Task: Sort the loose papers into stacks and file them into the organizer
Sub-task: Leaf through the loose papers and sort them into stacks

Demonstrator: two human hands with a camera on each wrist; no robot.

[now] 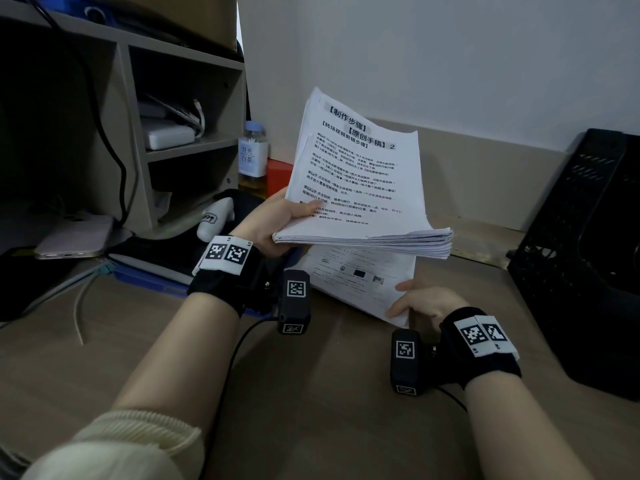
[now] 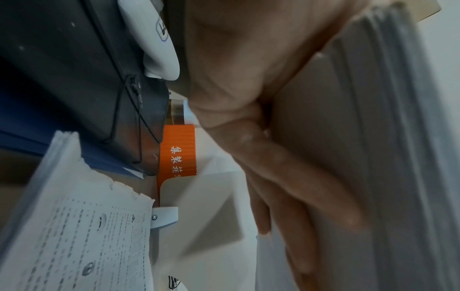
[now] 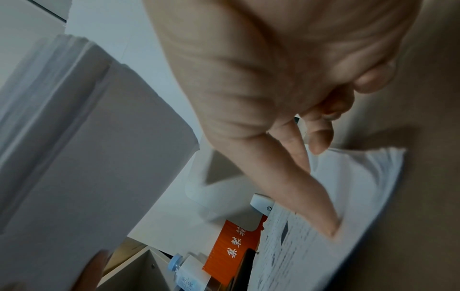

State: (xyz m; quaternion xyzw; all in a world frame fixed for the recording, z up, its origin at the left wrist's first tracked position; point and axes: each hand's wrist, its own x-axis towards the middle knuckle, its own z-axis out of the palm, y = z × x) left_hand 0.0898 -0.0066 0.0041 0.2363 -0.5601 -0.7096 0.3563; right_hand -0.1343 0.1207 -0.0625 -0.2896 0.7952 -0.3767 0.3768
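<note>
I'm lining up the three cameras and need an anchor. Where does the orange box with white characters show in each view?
Head: the orange box sits left of centre, against the wall behind the lifted stack of papers, right of the bottle.
Left wrist: centre, standing as a vertical strip, left of the left hand.
Right wrist: bottom centre, tilted.
Shared landmark: the papers on the desk.

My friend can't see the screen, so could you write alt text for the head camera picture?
A person's left hand holds a thick stack of printed papers raised above a brown desk, thumb on top. Their right hand rests with straight fingers on a smaller pile of papers lying flat underneath. A black mesh organizer stands at right, and grey shelves at left.
</note>
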